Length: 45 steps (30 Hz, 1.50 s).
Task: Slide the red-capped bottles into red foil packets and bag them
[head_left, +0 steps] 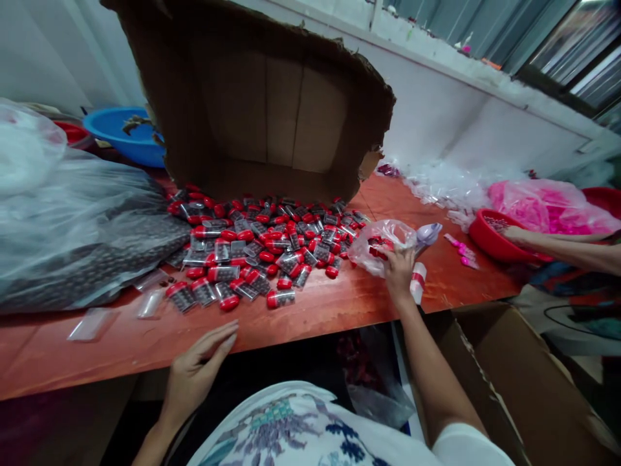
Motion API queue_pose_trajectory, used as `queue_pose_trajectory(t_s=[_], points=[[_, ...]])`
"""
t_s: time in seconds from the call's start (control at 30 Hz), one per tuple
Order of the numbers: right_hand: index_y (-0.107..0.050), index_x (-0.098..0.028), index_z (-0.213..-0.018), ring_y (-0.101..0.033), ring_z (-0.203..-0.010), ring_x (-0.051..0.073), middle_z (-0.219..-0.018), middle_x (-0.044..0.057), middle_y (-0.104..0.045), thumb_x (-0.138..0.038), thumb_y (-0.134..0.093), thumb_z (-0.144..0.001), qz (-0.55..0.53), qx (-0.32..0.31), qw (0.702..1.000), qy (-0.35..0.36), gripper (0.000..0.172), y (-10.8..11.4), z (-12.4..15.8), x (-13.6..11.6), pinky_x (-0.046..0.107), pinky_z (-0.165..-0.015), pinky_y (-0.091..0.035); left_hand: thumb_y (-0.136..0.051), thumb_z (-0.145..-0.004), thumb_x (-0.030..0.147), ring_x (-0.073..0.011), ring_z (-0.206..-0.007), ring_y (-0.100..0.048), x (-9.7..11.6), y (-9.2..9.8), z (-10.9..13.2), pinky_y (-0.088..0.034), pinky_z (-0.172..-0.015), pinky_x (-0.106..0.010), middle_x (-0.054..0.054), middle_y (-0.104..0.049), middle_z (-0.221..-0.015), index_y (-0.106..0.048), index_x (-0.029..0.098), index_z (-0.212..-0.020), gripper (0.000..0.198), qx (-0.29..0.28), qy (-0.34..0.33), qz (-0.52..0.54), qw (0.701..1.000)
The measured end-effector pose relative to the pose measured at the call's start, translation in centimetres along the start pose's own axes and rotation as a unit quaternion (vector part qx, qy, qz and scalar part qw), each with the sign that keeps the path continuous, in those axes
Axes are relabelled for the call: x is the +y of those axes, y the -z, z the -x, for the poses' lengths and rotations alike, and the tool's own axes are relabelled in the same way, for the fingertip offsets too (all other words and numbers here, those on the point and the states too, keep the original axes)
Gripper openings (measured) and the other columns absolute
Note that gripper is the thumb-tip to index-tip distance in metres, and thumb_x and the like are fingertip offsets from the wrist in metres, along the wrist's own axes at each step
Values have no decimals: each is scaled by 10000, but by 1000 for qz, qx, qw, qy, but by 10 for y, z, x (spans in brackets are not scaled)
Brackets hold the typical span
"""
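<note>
My left hand [200, 364] hovers at the table's front edge, fingers loosely stretched and the thumb a little apart; nothing shows in it. Beyond it lies a large pile of small clear packets [226, 273] with dark beads inside and red caps. My right hand [400, 275] reaches into a crumpled clear plastic bag [366, 241] holding red pieces [378, 244]. Its fingers are bent down onto those pieces; what they grip is hidden. Beside that hand are a white roll with a red band [418, 282] and a pale purple object [427, 234]. Flat clear packets [92, 323] lie at left.
A torn cardboard box [272, 103] lies on its side behind the pile. At left is a big clear bag of dark beads [97, 259], near a blue basin [121, 133]. Another person's hand [517, 236] is at a red basin [480, 243]. An open carton [528, 382] stands below right.
</note>
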State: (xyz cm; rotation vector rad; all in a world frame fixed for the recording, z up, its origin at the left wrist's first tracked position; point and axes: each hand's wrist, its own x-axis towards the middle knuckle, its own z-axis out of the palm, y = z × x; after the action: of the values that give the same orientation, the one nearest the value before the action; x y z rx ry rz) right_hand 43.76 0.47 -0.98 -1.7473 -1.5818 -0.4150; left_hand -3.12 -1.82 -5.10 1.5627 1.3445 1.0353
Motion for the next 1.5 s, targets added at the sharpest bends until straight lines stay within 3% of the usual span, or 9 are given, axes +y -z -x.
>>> queue_pose_trajectory(t_s=[0.1,0.23,0.33,0.43,0.63,0.77,1.0,1.37,1.5], points=[[-676,-238,-962,-360,-1290,290,-1185,82,-606,-123,-472,-859,-17,94,995,42,256,-2,24,-47,557,-1045,-308,-682,-734,391,-262,-1021,-631,28,-20,-8,-431,-990,-423,-60,-710,-1049,-724,232,-973,290,-55,31,51,997],[-664,-327,-976,-534,-1095,246,-1089,45,-583,-129,-586,-824,-178,67,980,62,262,-22,65,-138,481,-926,-471,-691,-742,370,-266,-1061,-614,66,-55,-17,-432,-980,-403,-107,-680,-1122,-683,206,-1091,386,-174,120,245,946],[-641,-378,-1020,-553,-1036,231,-1022,28,-593,-139,-615,-817,-270,-15,957,106,315,-36,92,-199,462,-885,-496,-579,-821,452,-255,-1076,-607,74,-71,-20,-466,-932,-415,-115,-651,-1169,-563,236,-1253,483,-146,177,468,854],[-545,-335,-1187,-553,-1020,244,-1038,57,-599,-216,-674,-794,-335,-94,927,139,430,-42,105,-233,456,-881,-497,-507,-872,435,-250,-1074,-610,66,-65,-20,-476,-916,-445,-113,-632,-1196,-476,252,-1308,474,-78,212,571,789],[-534,-265,-1141,-571,-969,246,-1020,75,-581,-351,-711,-758,-395,-184,898,65,430,-46,94,-249,416,-809,-518,-502,-889,330,-265,-1060,-617,45,-31,-11,-478,-897,-491,-135,-616,-1208,-455,205,-1304,436,-3,241,611,754],[-577,-265,-1163,-550,-1017,246,-1101,88,-562,-359,-704,-764,-367,-254,883,144,429,-50,86,-259,412,-859,-498,-493,-888,396,-257,-1066,-609,40,-25,-7,-488,-896,-433,-135,-633,-1169,-506,164,-1263,442,5,238,612,754],[-636,-289,-1135,-536,-1016,243,-1121,79,-618,-317,-645,-822,-329,-255,883,218,315,-60,86,-264,429,-851,-488,-448,-875,515,-242,-959,-638,35,-20,-2,-537,-670,-302,-142,-667,-1055,-597,128,-1141,492,-25,256,613,747],[-698,-247,-946,-572,-893,210,-890,36,-695,-272,-583,-871,-347,-287,864,227,140,-57,77,-266,374,-797,-484,-538,-801,562,-167,-699,-645,41,-35,17,-516,-574,-250,-86,-677,-800,-649,107,-997,507,45,283,503,816],[-635,-236,-1127,-584,-979,230,-1056,80,-669,-399,-663,-795,-377,-292,843,248,371,-52,80,-272,398,-843,-491,-531,-774,613,-171,-685,-640,46,-35,18,-475,-493,-213,-79,-655,-722,-658,101,-881,539,77,304,487,816]])
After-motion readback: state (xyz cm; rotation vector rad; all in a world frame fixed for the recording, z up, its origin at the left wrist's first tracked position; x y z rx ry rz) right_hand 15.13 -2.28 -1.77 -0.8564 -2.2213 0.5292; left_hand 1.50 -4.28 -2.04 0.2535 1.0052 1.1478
